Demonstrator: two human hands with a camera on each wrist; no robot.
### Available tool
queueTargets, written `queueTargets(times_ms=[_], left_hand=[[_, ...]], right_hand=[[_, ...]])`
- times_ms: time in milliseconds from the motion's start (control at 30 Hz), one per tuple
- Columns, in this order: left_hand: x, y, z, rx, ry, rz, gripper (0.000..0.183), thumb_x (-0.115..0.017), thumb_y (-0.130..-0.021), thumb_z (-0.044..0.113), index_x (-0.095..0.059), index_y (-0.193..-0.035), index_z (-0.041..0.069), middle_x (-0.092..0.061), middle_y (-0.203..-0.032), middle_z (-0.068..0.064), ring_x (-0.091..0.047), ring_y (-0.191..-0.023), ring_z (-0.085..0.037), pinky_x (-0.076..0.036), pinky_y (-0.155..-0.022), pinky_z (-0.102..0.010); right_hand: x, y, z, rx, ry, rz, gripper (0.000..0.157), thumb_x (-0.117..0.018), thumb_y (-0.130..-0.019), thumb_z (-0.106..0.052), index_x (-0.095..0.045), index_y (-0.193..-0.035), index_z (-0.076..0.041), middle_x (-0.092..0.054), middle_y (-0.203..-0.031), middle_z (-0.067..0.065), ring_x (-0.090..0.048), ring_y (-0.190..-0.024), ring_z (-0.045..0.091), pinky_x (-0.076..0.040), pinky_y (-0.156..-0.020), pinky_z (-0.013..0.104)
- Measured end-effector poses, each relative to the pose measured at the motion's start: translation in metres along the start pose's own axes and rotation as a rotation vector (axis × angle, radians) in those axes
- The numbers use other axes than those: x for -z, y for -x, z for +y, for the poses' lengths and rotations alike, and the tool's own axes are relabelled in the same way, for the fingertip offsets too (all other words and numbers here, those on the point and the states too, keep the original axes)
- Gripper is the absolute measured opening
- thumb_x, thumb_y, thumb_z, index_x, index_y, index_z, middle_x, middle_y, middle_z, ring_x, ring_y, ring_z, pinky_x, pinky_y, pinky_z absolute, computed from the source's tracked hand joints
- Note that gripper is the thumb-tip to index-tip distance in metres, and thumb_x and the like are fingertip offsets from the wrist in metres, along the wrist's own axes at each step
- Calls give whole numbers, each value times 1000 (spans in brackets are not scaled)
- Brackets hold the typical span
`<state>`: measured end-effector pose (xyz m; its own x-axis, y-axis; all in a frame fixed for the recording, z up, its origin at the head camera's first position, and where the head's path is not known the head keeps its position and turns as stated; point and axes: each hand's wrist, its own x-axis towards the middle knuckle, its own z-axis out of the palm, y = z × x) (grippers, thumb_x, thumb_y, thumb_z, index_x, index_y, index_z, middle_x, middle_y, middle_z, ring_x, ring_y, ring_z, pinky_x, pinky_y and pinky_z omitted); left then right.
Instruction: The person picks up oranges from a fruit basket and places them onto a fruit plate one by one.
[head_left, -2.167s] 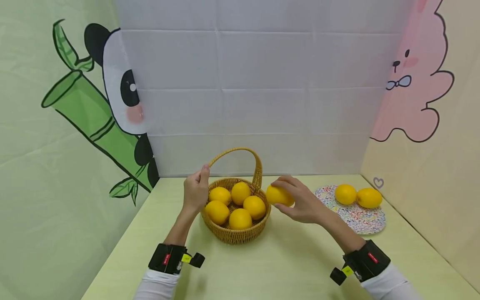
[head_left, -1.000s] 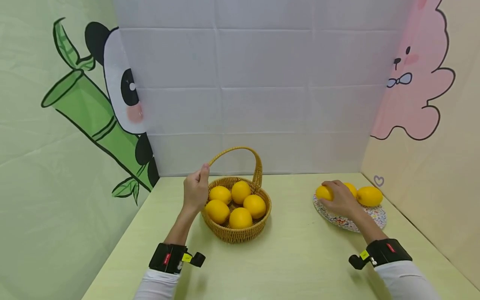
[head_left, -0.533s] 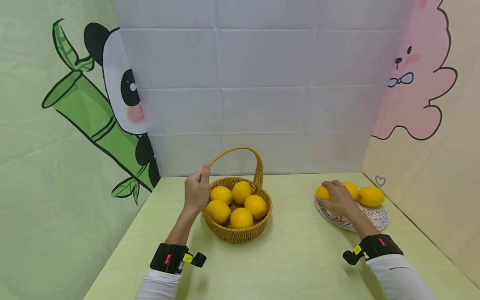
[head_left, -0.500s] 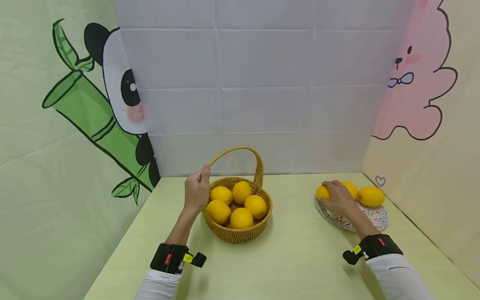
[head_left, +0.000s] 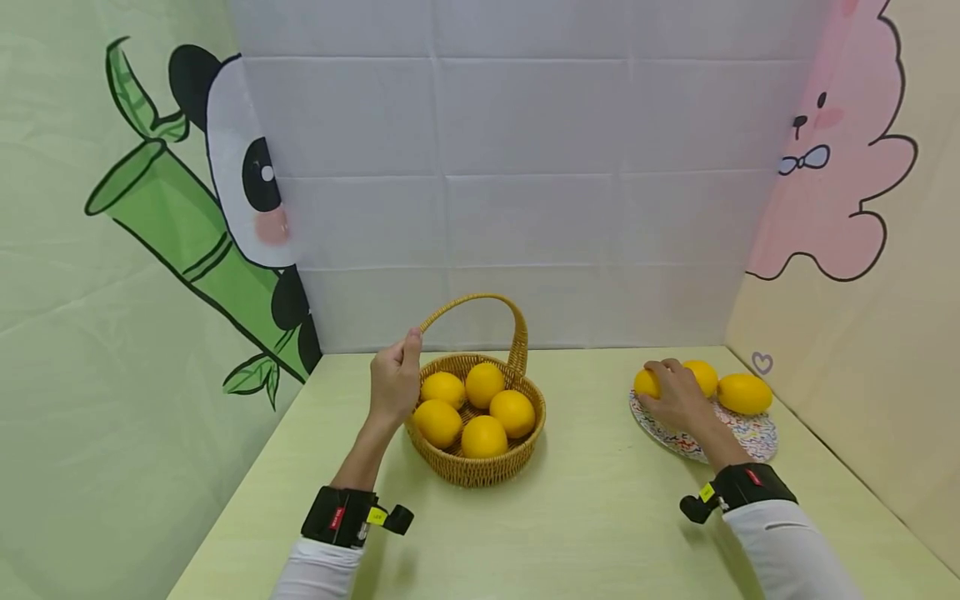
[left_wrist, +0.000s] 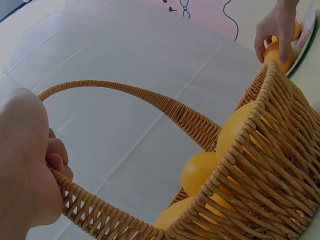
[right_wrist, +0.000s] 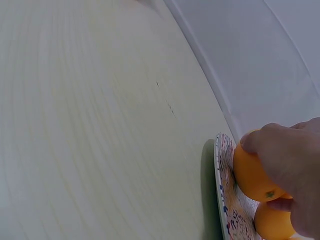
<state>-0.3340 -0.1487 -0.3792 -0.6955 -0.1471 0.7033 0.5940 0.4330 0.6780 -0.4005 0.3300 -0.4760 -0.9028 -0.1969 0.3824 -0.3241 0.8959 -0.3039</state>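
Note:
My left hand (head_left: 395, 379) grips the arched handle (head_left: 518, 333) of a woven wicker basket (head_left: 472, 477), its fingers wrapped round the handle's left side. Several yellow-orange fruits, such as this orange (head_left: 483, 437), lie inside. Over at the right, my right hand (head_left: 678, 398) holds an orange (head_left: 646, 383) at the left part of a speckled plate (head_left: 756, 437). The right wrist view shows thumb and fingers curled round that orange (right_wrist: 252, 172), its stem mark facing down. Two more fruits sit on the plate: a round orange (head_left: 701, 377) and a longer, lemon-shaped one (head_left: 745, 393).
A pale wooden table (head_left: 570, 517) carries basket and plate, with a gap between them. A grey-white sheet (head_left: 525, 208) hangs behind. Side panels show a panda with bamboo (head_left: 187, 225) and a pink bear (head_left: 832, 200).
My right hand carried the orange from beside the basket rightward to the plate, then stayed there, its forearm shifting slightly left. My left hand has kept its grip on the handle.

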Motion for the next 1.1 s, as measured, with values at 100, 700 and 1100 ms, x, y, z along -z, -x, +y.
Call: queueTargets(times_ms=[100,700,1100], left_hand=[[-1,-1,-7,6,-10,2,60,-43,-113,31,-31,-57,11,-24,-48,1,-14,-37,3,-12,-37,-21],[2,-2,-10,3,-8,-41,65,-39,-111,50,-33,-58,13,-26,-48,-1,-18,-38,-12,-14,-36,-21],[2,-3,-9,-1,-20,-35,64,-40,-111,47,-33,-58,13,-25,-48,0,-18,-38,-11,-14,-36,-21]], right_hand=[[-1,-1,2,4,3,1,63,-73,-95,-20,-47,-148,4,-41,-143,33,-41,-122,53,-43,-95,67],[-2,-2,3,-7,48,-1,67,-72,-98,-24,-42,-151,3,-38,-146,35,-40,-124,54,-40,-99,70],[1,-3,1,6,93,-7,67,-72,-97,-28,-44,-151,1,-39,-147,33,-41,-124,55,-40,-99,71]])
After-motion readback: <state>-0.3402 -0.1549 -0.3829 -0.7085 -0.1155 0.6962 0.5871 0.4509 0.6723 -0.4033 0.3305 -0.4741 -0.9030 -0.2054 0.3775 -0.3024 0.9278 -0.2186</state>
